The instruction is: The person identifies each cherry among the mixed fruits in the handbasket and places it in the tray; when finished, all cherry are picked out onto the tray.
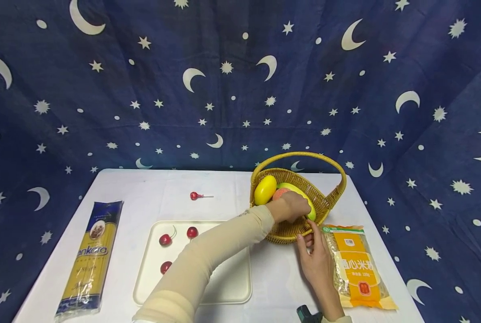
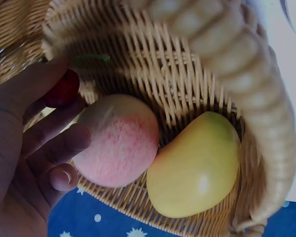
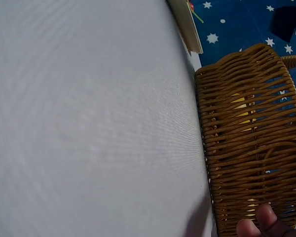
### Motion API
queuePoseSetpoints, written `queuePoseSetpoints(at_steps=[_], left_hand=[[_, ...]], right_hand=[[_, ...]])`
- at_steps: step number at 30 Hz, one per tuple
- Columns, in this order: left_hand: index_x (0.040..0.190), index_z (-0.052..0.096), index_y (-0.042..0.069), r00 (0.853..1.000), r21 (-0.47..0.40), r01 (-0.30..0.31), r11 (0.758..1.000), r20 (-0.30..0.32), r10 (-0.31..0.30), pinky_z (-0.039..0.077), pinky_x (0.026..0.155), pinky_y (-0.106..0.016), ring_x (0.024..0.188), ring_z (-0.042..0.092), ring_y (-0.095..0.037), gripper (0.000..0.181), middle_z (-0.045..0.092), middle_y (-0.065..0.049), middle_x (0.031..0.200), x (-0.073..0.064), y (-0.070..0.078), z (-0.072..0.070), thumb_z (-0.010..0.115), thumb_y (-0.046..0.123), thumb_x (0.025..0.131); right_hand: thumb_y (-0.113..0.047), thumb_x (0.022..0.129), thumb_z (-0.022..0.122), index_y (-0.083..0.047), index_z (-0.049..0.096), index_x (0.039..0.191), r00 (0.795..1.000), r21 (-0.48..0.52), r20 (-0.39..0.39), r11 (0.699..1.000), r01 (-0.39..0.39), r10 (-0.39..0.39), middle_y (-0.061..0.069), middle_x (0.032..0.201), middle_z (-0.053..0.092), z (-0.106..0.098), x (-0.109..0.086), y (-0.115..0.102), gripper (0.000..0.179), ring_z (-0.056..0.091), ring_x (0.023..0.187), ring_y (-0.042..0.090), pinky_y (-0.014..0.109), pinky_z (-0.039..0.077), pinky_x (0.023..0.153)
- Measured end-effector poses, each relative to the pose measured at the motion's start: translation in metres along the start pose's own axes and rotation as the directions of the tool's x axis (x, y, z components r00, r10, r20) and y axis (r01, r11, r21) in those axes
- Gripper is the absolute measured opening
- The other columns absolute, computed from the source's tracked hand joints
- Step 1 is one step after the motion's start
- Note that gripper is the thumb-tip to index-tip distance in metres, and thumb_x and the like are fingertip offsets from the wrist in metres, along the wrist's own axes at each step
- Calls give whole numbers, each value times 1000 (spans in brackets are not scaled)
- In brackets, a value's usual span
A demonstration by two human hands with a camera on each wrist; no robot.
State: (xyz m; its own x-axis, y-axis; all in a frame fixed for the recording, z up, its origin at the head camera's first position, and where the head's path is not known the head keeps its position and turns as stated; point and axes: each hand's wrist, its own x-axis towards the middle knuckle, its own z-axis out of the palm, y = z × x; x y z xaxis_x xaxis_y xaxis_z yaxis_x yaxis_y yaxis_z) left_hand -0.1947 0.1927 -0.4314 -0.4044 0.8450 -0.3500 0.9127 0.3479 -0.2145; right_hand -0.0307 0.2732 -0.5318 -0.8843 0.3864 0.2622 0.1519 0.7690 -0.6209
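Observation:
My left hand [image 1: 290, 207] reaches into the wicker basket [image 1: 282, 233] and pinches a red cherry [image 2: 65, 90] with a green stem between thumb and fingers. Beside those fingers lie a pink peach [image 2: 121, 143] and a yellow mango [image 2: 195, 168]. A yellow-green banana [image 1: 310, 208] is partly covered by the same hand. My right hand [image 1: 318, 258] holds the basket's near right rim; in the right wrist view, its fingertips [image 3: 266, 217] lie against the woven outer wall.
A cream tray [image 1: 240, 298] with several cherries [image 1: 165, 240] lies under my left forearm. Behind it is a red lollipop [image 1: 196, 195]. A pasta packet [image 1: 88, 260] lies at the left, a rice noodle packet [image 1: 359, 269] at the right. The basket's tall handle [image 1: 298, 154] arches overhead.

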Motion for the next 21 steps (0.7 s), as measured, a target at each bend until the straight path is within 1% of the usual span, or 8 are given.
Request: queuePoseSetpoints(at_steps=[4, 6, 10, 12, 15, 18, 21], left_hand=[[110, 73, 27, 999, -33, -3, 999, -39, 2, 58, 82, -27, 85, 57, -9, 13, 76, 12, 112, -9, -6, -6, 71, 21, 99], [111, 72, 27, 998, -69, -9, 998, -66, 4, 56, 80, -27, 84, 57, -8, 13, 76, 12, 110, -14, -10, -7, 72, 23, 99], [112, 71, 27, 991, -149, -28, 988, -137, 7, 54, 78, -26, 85, 62, -7, 15, 75, 14, 104, -24, -18, -7, 75, 31, 98], [111, 72, 26, 984, -188, -46, 981, -177, 13, 54, 77, -24, 85, 64, -6, 17, 74, 13, 102, -30, -23, -6, 77, 35, 97], [117, 72, 25, 974, -259, -60, 964, -225, 0, 53, 77, -22, 86, 63, -5, 25, 74, 12, 103, -41, -29, -7, 78, 38, 96], [123, 72, 24, 957, -330, -82, 940, -288, -18, 51, 75, -21, 85, 62, -4, 31, 74, 12, 105, -53, -32, -6, 78, 38, 96], [124, 71, 25, 938, -376, -96, 922, -345, -43, 50, 70, -20, 82, 62, -3, 33, 73, 14, 103, -64, -34, -6, 78, 40, 95]], right_hand=[[-32, 105, 66, -24, 49, 156, 1000, -1, -1, 1000, 0, 0, 3, 103, 61, 0, 0, -2, 54, 56, 90, 17, 32, 41, 72], [-31, 105, 65, -23, 50, 156, 1000, 1, -4, 1000, 7, -7, 3, 103, 61, -1, -1, -3, 54, 56, 89, 17, 32, 40, 71], [-31, 106, 65, -21, 49, 157, 1000, 2, 2, 1000, 7, -7, 3, 104, 62, -1, 0, -4, 55, 56, 90, 17, 32, 41, 72], [-32, 106, 65, -22, 48, 158, 1000, -1, 9, 1000, -3, 3, 3, 105, 61, -1, 0, -4, 55, 56, 91, 16, 32, 41, 73], [-33, 106, 64, -22, 48, 158, 1000, -2, 18, 1000, -19, 19, 3, 106, 61, -1, -1, -5, 55, 55, 91, 16, 32, 41, 75], [-34, 106, 64, -23, 47, 158, 999, -5, 25, 1000, -27, 27, 3, 106, 61, -2, -1, -5, 55, 55, 91, 17, 32, 41, 75], [-34, 107, 63, -22, 48, 158, 999, -7, 24, 1000, -24, 24, 3, 106, 61, -2, -1, -6, 55, 55, 92, 17, 32, 40, 74]])
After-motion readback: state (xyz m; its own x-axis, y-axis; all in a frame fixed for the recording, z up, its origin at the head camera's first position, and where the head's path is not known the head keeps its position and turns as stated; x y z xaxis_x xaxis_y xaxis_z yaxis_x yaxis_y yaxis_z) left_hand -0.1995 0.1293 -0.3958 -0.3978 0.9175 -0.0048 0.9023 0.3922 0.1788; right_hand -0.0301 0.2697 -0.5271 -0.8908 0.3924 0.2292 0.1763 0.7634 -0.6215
